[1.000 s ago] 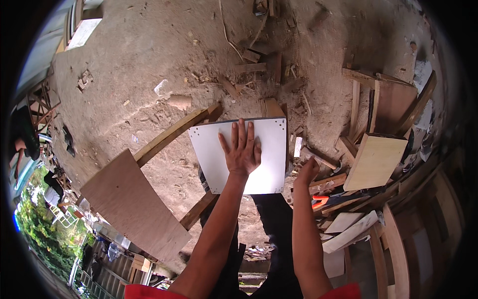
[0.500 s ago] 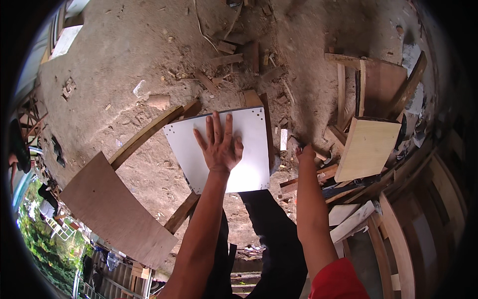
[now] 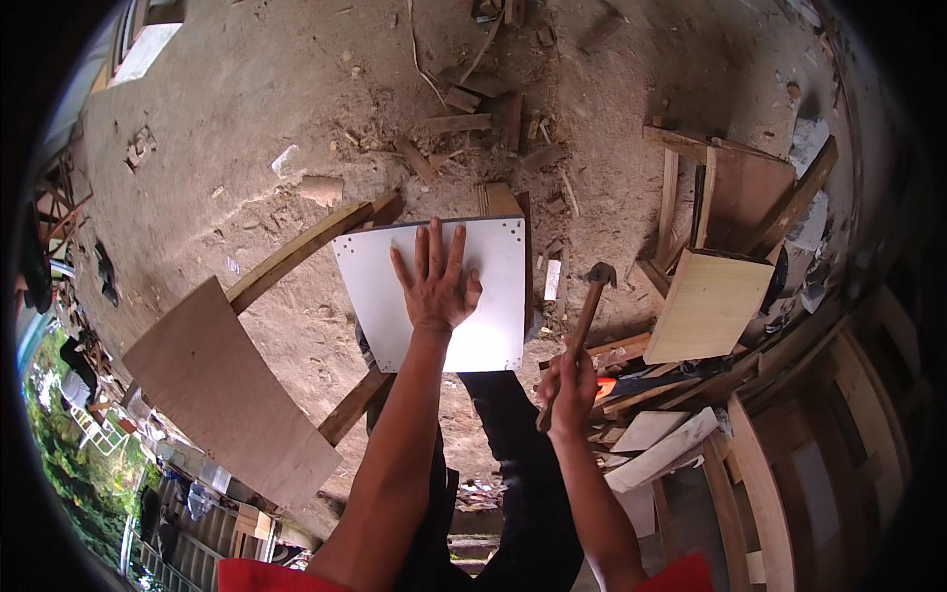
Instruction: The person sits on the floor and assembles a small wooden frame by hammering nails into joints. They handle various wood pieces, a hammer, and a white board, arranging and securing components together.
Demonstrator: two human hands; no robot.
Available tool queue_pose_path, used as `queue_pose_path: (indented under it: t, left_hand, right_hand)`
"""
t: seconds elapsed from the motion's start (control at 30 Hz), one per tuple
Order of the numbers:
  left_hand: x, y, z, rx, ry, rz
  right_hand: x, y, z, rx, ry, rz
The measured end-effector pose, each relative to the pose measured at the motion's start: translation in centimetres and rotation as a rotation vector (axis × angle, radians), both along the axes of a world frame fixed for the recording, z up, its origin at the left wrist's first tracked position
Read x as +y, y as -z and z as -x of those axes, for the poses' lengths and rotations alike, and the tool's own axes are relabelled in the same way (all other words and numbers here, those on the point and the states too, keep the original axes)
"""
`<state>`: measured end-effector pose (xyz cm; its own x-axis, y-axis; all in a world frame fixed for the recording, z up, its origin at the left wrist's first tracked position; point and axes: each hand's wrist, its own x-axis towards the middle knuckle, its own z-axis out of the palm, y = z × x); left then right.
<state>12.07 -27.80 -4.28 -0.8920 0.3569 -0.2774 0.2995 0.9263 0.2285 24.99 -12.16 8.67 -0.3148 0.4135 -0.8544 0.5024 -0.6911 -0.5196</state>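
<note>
- The floor is bare packed dirt, littered with wood chips and offcuts.
- A white panel lies on wooden beams; the left hand presses flat on it, fingers spread.
- The right hand is fisted around a hammer handle, just right of the panel.
- A brown board lies to the left; plywood pieces are stacked to the right.

1. left hand: flat, fingers spread, pressing on white panel.
2. right hand: closed around wooden handle of hammer, head raised beside panel's right edge.
3. brown board: lying on dirt floor, left of panel.
4. pale wooden box: right, among scrap timber.
</note>
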Motion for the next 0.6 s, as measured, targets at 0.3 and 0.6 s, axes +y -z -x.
queue_pose_path:
  t: [0.3,0.6]
  left_hand:
    - [0.3,0.2,-0.1,0.005,-0.003,-0.023]
    - [-0.1,0.3,-0.1,-0.022,-0.008,-0.014]
  right_hand:
    - [-4.3,1.4,0.0,0.024,-0.519,-0.378]
    - [-1.9,4.5,1.8,-0.174,-0.757,-0.578]
